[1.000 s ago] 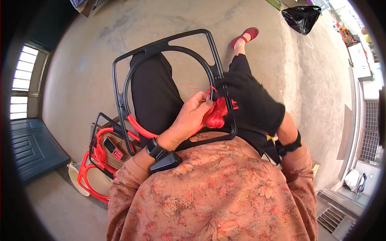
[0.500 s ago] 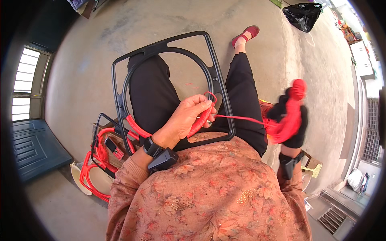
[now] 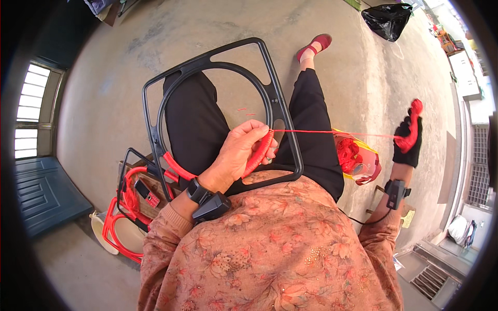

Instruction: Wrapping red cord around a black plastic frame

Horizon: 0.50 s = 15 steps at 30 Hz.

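A black plastic frame (image 3: 280,103) with a round opening rests across my lap. Tight red coils (image 3: 253,165) wrap part of its ring, at the near right, and more red winding (image 3: 175,166) covers the near left. My left hand (image 3: 233,153) is closed around the coiled part, thumb and forefinger pressed where the winding ends. From there a single red cord (image 3: 334,132) runs taut to the right. Far out at the right, my right hand (image 3: 407,142), in a black glove, grips a bundle of red cord (image 3: 414,124); its fingertips are partly covered.
A red bag with a yellow rim (image 3: 369,165) holds loose red cord beside my right thigh. At the left, a mobile phone (image 3: 147,193), another black frame (image 3: 124,173) and red-wound loops (image 3: 111,228) lie together. A black plastic bag (image 3: 387,22) sits on the floor ahead.
My right hand has swung outward to the right with the cord bundle, drawing the cord straight. A small loop by my left fingertips has been pulled in. The bag at my thigh is now uncovered.
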### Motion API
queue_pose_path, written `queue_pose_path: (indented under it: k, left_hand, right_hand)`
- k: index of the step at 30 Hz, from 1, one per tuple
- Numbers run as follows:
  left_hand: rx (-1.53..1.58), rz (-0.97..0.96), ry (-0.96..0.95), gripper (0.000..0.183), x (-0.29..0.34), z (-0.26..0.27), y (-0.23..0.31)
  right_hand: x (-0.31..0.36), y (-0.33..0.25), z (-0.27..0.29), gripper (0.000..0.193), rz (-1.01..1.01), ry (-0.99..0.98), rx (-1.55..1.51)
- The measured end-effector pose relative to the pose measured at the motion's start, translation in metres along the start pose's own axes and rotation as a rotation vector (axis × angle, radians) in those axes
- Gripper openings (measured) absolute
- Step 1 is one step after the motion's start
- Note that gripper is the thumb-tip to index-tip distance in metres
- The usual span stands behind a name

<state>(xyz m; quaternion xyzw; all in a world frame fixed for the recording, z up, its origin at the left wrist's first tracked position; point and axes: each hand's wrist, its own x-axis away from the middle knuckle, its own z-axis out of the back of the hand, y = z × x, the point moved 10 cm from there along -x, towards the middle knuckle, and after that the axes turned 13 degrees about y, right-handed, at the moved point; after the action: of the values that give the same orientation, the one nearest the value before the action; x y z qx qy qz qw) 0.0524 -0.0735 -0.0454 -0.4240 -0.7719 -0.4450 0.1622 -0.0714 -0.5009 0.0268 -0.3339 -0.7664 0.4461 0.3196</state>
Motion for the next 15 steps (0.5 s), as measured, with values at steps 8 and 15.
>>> queue_pose_path:
  k: [8,15]
  left_hand:
    - [-0.155,-0.21,0.046,0.012,0.005,-0.001,0.011]
    - [-0.47,-0.858,0.177,0.018,0.009,0.0,0.039]
  right_hand:
    - [0.096,0.061,-0.236,0.047,0.662,-0.455,0.743]
    - [0.239,0.118,-0.344,0.032,1.676,-1.114,1.142]
